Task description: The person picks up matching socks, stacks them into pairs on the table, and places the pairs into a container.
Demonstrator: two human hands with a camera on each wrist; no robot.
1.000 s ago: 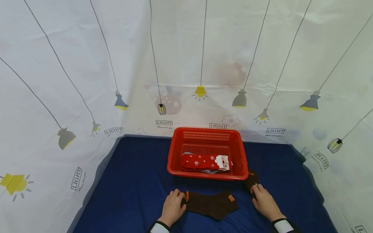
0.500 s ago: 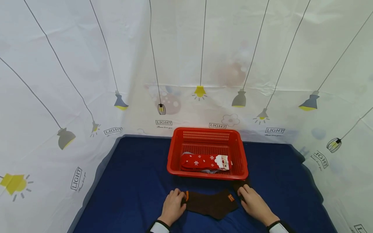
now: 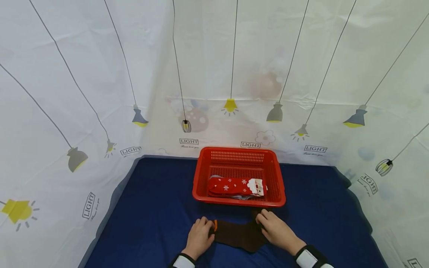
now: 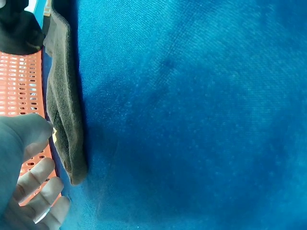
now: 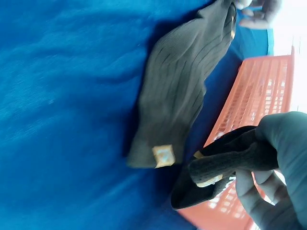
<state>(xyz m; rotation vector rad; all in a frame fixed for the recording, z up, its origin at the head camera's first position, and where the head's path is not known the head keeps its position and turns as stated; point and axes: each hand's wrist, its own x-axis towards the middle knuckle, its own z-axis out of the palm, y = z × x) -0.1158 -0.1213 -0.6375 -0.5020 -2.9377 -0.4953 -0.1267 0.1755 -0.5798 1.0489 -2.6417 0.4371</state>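
two hands at a pair of brown socks, just in front of a red basket

taking the red basket (image 3: 278,178) as the marker: in front of its left corner the left hand (image 3: 198,238) lies on the blue cloth (image 3: 151,208), fingertips on the orange-trimmed end of the flat brown sock (image 3: 236,235); the pictures don't show whether the fingers pinch the sock or only press it. that sock lies flat on the cloth just in front of the basket's near wall, running left to right, with an orange tag at its far end in the right wrist view. in front of the basket's middle the right hand (image 3: 276,231) grips the second brown sock (image 5: 225,165), fingers curled round it, held above the flat sock's tagged end and close to the basket wall. inside the basket lies a red christmas sock (image 3: 234,186).
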